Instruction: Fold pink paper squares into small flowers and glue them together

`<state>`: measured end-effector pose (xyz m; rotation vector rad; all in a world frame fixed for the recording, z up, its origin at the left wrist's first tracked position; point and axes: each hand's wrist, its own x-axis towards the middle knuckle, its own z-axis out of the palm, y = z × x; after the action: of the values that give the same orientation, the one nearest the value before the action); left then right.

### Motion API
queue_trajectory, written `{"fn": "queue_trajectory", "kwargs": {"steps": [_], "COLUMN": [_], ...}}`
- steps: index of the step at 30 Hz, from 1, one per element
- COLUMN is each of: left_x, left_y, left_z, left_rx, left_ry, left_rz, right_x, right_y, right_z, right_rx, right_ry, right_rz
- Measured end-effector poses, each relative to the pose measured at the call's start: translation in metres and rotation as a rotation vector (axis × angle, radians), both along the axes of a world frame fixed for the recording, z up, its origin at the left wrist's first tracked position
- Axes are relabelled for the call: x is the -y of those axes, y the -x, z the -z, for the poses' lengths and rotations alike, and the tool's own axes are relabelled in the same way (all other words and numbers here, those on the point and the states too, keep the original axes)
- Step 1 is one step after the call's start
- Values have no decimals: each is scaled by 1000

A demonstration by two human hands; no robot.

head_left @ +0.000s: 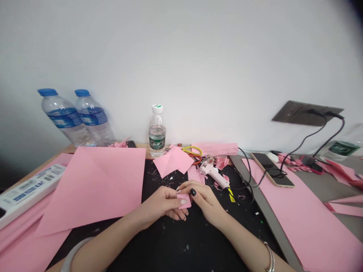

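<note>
A small folded piece of pink paper [185,204] is held low over the black work surface [181,241]. My left hand [163,204] pinches it, thumb on top and fingers curled beneath. At its right and upper edge, my right hand [205,198] closes on the same paper, its dark-nailed thumb close to the corner. Fingers cover part of the fold. Just beyond the hands lie loose pink paper squares [173,160]. A pale pink glue gun [214,174] rests to their right, with its cord trailing off to the right.
Large pink sheets [107,181] and a long white box [31,190] lie at left. Several water bottles [157,132] stand along the wall. Scissors with yellow and red handles [193,152] are behind the squares. A phone [272,169] sits on a pink sheet at right, near cables from a wall socket [306,112].
</note>
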<state>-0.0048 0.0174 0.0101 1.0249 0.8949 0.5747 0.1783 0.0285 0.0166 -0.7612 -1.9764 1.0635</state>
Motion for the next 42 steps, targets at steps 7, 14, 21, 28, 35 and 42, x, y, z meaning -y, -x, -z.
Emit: {"fn": "queue_trajectory", "kwargs": {"steps": [7, 14, 21, 28, 35, 42], "left_x": [1, -1, 4, 7, 8, 7], "left_y": [-5, -5, -10, -16, -14, -11], "left_z": [-1, 1, -2, 4, -1, -6], "left_rx": [-74, -93, -133, -125, -114, -99], "left_ry": [-179, -183, -153, -156, -112, -63], "left_rz": [34, 17, -140, -202, -259, -265], "right_x": [-1, -5, 0, 2, 3, 3], "right_y": [1, 3, 12, 14, 7, 0], "right_z": [10, 14, 16, 17, 12, 3], "right_rx": [219, 20, -242, -375, -57, 87], "right_ry": [100, 210, 439, 502, 4, -176], "right_rz": [72, 148, 157, 214, 186, 96]}}
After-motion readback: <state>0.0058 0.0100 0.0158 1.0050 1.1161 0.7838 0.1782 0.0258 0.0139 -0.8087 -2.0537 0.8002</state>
